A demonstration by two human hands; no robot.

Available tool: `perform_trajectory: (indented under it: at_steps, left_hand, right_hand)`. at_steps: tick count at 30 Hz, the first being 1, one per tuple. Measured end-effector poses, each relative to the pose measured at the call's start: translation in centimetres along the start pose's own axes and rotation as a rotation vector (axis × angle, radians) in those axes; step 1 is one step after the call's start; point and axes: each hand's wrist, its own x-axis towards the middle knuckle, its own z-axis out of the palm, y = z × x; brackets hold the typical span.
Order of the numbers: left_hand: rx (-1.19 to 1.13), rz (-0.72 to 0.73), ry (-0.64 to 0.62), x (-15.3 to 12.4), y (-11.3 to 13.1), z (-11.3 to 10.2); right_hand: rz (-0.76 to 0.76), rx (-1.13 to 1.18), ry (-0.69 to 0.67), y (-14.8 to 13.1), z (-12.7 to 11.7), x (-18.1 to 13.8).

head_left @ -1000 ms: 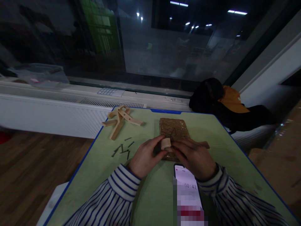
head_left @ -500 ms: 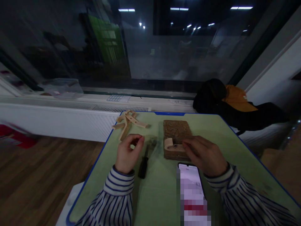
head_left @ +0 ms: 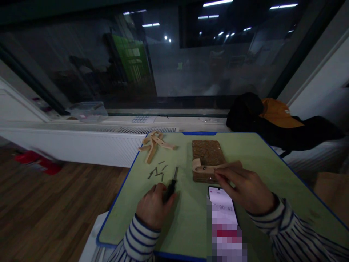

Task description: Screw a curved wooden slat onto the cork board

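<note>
A: Where is the screwdriver (head_left: 171, 185) held?
B: On the table (head_left: 188, 218), seemingly wrapped in the left hand (head_left: 153, 210). The piece (head_left: 209, 167) is pinched on the block (head_left: 207, 153) by the right hand (head_left: 247, 189); it is best kept flat.

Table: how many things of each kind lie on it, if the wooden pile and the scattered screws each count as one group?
Screwdriver, in left hand: 1
Curved wooden piece, in right hand: 1
Brown board: 1
Phone: 1
Wooden pile: 1
Screw group: 1
Total: 6
</note>
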Motion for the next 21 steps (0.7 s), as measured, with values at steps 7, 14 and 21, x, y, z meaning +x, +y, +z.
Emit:
perform_trajectory:
  at_steps: [7, 14, 21]
  left_hand:
    - [0.079, -0.008, -0.029, -0.2, 0.9, 1.0]
    - [0.023, -0.037, 0.060, -0.5, -0.1, 1.2]
    - [-0.200, 0.030, 0.381, -1.0, -0.5, -1.2]
  right_hand:
    - [0.028, -0.011, -0.036, 0.0, -0.4, -1.6]
    - [0.054, -0.003, -0.057, 0.0, -1.1, -2.3]
    - [0.056, 0.039, -0.047, 0.0, -1.7, -2.1]
